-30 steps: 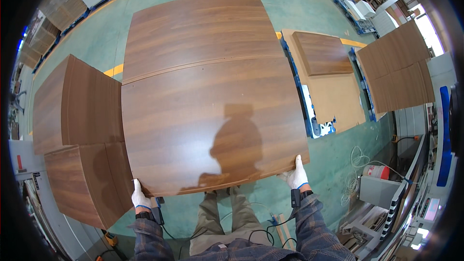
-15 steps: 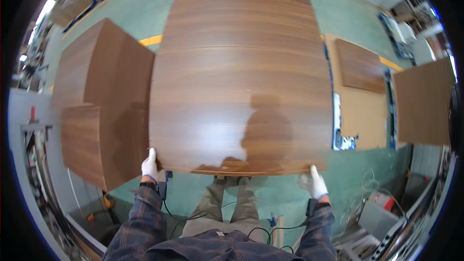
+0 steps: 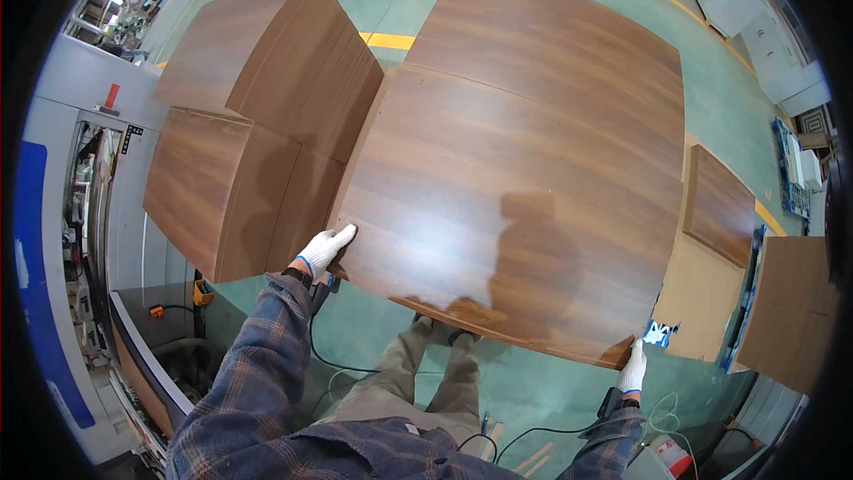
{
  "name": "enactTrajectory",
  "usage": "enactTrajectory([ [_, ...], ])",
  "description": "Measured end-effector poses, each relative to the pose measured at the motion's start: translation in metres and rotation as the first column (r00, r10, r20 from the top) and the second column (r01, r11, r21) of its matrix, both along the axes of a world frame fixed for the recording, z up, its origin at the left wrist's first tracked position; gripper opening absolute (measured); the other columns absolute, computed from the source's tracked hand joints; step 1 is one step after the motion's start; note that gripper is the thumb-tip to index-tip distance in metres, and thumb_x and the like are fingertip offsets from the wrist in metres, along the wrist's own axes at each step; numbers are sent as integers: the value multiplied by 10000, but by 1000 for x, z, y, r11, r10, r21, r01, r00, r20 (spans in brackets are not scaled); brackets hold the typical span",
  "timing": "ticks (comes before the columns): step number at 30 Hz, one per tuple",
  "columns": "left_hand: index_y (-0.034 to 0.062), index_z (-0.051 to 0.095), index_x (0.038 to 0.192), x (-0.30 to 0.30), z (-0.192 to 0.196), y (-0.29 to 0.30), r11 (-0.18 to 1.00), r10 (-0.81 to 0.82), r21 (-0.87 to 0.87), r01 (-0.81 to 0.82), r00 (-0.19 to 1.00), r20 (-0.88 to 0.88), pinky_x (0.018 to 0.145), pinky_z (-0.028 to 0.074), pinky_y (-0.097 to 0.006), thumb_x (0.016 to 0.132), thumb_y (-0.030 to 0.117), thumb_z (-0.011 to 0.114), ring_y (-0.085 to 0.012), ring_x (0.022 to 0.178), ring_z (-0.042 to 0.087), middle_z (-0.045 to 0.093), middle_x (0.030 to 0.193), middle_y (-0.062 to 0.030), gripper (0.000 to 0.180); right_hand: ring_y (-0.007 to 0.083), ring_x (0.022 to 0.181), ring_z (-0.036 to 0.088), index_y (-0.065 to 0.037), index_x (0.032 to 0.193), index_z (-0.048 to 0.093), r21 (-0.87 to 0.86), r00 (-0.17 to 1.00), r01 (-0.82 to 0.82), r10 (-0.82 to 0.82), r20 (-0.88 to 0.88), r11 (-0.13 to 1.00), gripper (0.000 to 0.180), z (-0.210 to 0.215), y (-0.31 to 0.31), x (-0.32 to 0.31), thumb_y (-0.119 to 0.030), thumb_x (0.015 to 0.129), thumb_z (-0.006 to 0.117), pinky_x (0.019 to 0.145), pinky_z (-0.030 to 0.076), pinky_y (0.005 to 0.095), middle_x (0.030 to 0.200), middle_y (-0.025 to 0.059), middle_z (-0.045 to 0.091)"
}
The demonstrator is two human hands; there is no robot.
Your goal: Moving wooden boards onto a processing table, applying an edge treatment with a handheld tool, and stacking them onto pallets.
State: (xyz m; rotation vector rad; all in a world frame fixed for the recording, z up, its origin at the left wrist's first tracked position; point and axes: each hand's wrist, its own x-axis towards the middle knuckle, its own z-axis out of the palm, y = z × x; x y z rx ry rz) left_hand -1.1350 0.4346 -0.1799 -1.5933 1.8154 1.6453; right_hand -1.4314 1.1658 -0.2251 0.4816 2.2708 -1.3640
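Note:
A large wood-grain brown panel (image 3: 498, 187) lies in front of me, its near edge toward my body. My left hand (image 3: 325, 250), in a white glove, is closed on the near left corner, thumb on top and fingers hidden beneath. At the near right corner, my gloved right hand (image 3: 633, 368) holds the edge, its fingers partly hidden. A seam separates this panel from another brown panel (image 3: 551, 27) at the far side. My shadow falls across the surface.
Tall brown panel stacks (image 3: 293, 160) stand close on the left. At the right are a smaller brown panel (image 3: 721, 204) on a tan board (image 3: 702, 293) and a cardboard-coloured stack (image 3: 791, 311). Grey machinery (image 3: 115, 178) is at far left. Cables (image 3: 342, 360) hang near my legs.
The view has turned, so the panels and stacks appear slanted. My left hand now reaches further over the panel's corner; my right hand stays at the near right corner.

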Motion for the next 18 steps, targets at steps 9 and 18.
enactTrajectory([
  [9,-51,701,1014,-1,17,-10,996,-89,-1,89,990,108,700,454,-333,914,647,698,-151,791,561,631,858,-62,705,224,1125,602,100,1244,643,64,980,-178,183,-81,982,488,1,-4,5,-335,1097,477,1029,447,375,1213,154,696],
  [18,-67,668,1265,-113,25,-41,975,-198,-113,190,979,-57,862,505,-334,938,566,719,-181,948,625,704,1064,-91,714,290,1081,665,64,1246,652,452,927,-253,348,-140,855,552,-2,20,-162,-421,1119,423,977,509,426,1209,191,713],
])
